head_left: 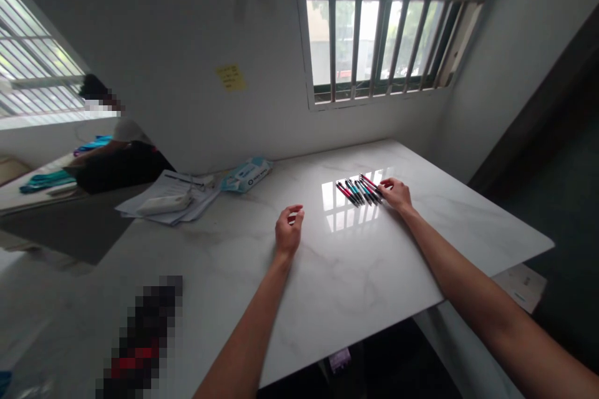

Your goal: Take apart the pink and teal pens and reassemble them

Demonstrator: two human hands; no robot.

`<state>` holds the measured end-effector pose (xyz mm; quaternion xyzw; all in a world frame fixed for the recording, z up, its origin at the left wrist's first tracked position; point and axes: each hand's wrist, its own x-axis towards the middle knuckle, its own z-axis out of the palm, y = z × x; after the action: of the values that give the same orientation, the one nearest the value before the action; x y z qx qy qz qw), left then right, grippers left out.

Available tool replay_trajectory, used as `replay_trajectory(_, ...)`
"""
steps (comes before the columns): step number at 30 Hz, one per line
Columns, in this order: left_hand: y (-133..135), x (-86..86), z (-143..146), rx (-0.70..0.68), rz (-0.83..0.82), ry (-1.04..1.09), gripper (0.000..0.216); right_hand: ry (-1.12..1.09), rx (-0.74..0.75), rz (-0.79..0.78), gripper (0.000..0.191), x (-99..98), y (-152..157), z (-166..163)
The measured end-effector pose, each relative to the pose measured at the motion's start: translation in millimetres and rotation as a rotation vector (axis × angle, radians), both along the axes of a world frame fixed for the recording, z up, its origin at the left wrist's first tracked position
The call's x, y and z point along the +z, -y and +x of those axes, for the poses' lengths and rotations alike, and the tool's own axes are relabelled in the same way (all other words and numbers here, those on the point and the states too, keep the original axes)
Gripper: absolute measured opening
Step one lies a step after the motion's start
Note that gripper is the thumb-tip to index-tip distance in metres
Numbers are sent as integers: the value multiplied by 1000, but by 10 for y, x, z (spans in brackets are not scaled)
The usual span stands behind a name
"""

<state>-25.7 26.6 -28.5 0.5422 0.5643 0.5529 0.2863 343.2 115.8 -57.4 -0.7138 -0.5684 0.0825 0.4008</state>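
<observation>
Pens (361, 191) lie side by side on the pale tabletop (327, 287), in the window's reflection. The right hand (395, 194) bends its fingers at the row's right end; whether it grips a pen, I cannot tell. The left hand (289, 229), loosely curled and holding nothing, is left of them.
</observation>
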Motion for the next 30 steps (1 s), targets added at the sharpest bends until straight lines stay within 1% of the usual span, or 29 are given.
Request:
replay_trajectory(3,5,-5,13,-1,8,-13,34,59,29,65,28,54,82,-87)
replay_trajectory(5,-1,-14,13,5,7,-21,33,158,104,116,26,106,166,-221)
replay_trajectory(7,-7,-24,12,8,16,-29,31,293,218,145,24,162,258,-396)
replay_trajectory(9,-12,-32,14,11,33,-32,29,410,316,138,22,214,336,-568)
replay_trajectory(11,-14,-33,20,14,49,-32,25,492,374,112,18,253,389,-695)
replay_trajectory(14,-11,-26,36,23,55,-29,22,542,374,63,13,286,431,-780)
replay_trajectory(20,30,5,106,29,41,-49,19,553,256,-13,16,305,483,-791)
replay_trajectory(24,67,16,155,10,48,-118,19,550,232,11,17,294,502,-812)
replay_trajectory(26,82,24,171,3,72,-155,19,472,213,71,18,300,492,-828)
replay_trajectory(28,101,39,183,1,105,-208,19,317,200,126,20,331,462,-857)
replay_trajectory(30,129,64,199,6,156,-287,19,131,219,161,22,390,413,-919)
